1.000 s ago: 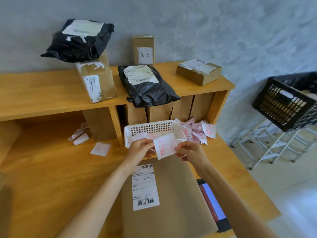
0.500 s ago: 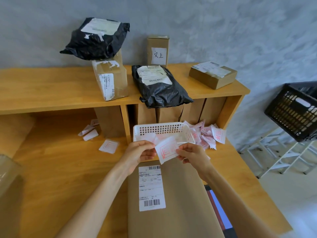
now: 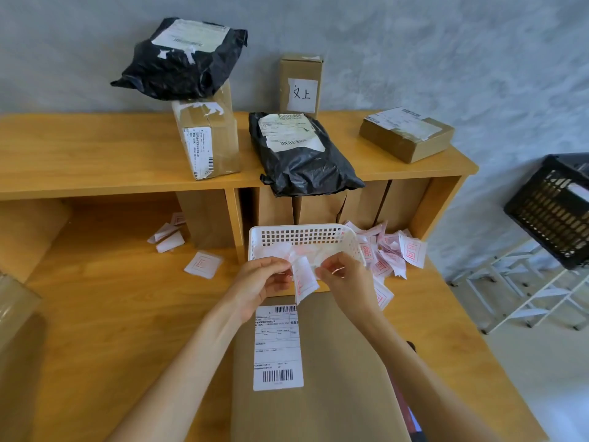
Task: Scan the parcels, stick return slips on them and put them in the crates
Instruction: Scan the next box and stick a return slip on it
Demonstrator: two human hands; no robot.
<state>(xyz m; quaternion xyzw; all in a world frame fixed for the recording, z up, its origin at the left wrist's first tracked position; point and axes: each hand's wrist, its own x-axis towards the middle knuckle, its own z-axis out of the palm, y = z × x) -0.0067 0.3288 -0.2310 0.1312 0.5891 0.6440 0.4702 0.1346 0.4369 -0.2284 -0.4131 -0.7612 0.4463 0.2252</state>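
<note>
A flat brown parcel point(image 3: 334, 371) with a white shipping label point(image 3: 278, 346) lies on the desk right below me. Above its far edge both hands pinch one white return slip point(image 3: 304, 277) with red print. My left hand point(image 3: 264, 282) pinches the slip's left edge, and my right hand point(image 3: 345, 279) pinches its right edge; the slip hangs bent between them. Behind the hands stands a white slotted basket point(image 3: 302, 236). The black crate point(image 3: 554, 215) sits on a white rack at the right.
On the shelf top are a black bag point(image 3: 185, 59) on a taped box point(image 3: 207, 141), a small upright box point(image 3: 301, 84), another black bag point(image 3: 299, 154) and a flat box point(image 3: 406, 134). Loose slips point(image 3: 390, 250) lie beside the basket and further left point(image 3: 204, 264).
The slip, held flat facing me before, now hangs bent and edge-on between my hands. My fingers have shifted along its edges. The camera moved closer and a little left.
</note>
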